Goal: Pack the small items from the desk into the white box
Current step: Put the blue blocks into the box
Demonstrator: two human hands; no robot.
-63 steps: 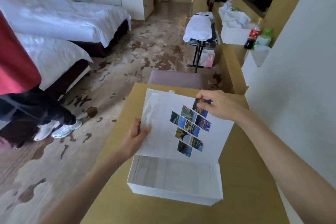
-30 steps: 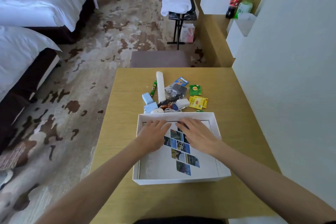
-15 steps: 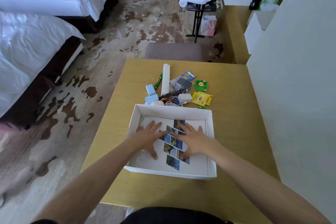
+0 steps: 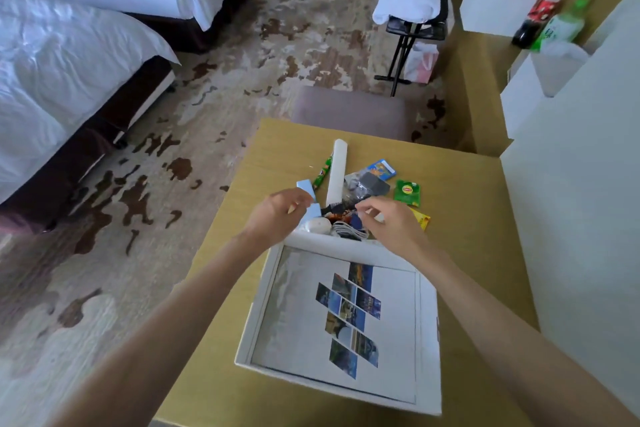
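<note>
Right now my left hand point(image 4: 277, 215) is hovering over the left edge of the pile of small items point(image 4: 356, 198) on the desk point(image 4: 478, 218), its fingers point(image 4: 298, 199) curled loosely and half open, gripping nothing that I can make out. Just beside those fingers, two pale blue blocks point(image 4: 308, 196) are lying, and a white oval thing point(image 4: 318, 226) is sitting just under my palm, against the far wall of the white box point(image 4: 427, 340). A green pen-like stick point(image 4: 322, 173) and a long white tube point(image 4: 336, 170) are pointing away from me behind that hand. Between my hands a black comb point(image 4: 341, 206) is lying across the heap, with a coiled white cable point(image 4: 348, 230) nearer the box. My right hand point(image 4: 388, 225) is reaching over the middle of the pile, thumb and forefinger apart in a loose pinch, and I cannot tell whether they are touching anything. Beyond it a dark grey pouch point(image 4: 374, 184) and a blue packet point(image 4: 382, 168) are lying, then a green tea sachet point(image 4: 407, 191), and a yellow sachet point(image 4: 420, 218) is peeking out from behind my right knuckles.

Nearer to me, the white box is sitting open on the desk, touching the pile at its far wall. Inside it a white sheet point(image 4: 304, 315) printed with a diagonal cluster of small photos point(image 4: 353, 312) is lying flat, covering the bottom; none of the small items is in the box.
</note>
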